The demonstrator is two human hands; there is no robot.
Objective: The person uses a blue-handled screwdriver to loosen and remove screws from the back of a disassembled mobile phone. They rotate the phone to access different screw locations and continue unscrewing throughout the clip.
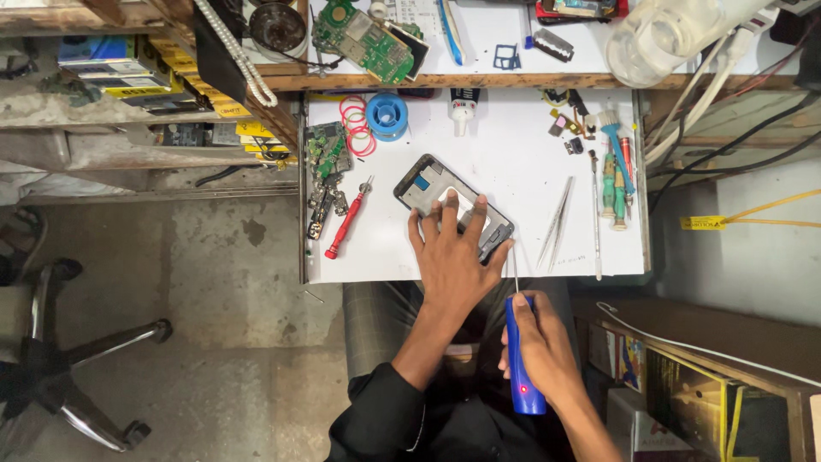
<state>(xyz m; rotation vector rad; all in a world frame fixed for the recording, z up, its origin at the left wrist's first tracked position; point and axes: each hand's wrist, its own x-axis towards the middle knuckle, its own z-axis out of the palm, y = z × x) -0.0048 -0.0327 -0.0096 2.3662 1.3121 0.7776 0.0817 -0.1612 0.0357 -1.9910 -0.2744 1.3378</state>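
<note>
The left hand (451, 248) lies flat, fingers spread, on the opened phone (453, 205) at the near middle of the white surface (513, 162). The right hand (539, 346), nearer, grips a blue screwdriver (520, 359).

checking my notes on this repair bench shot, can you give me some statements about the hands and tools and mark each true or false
1. The left hand presses on the opened phone lying on the white bench top. True.
2. The right hand holds a red screwdriver. False: it grips a blue electric screwdriver; the red screwdriver lies untouched left of the phone.
3. Tweezers lie right of the phone. True.
4. The blue solder spool sits under the left hand. False: it lies farther up the bench, apart from both hands.
</note>
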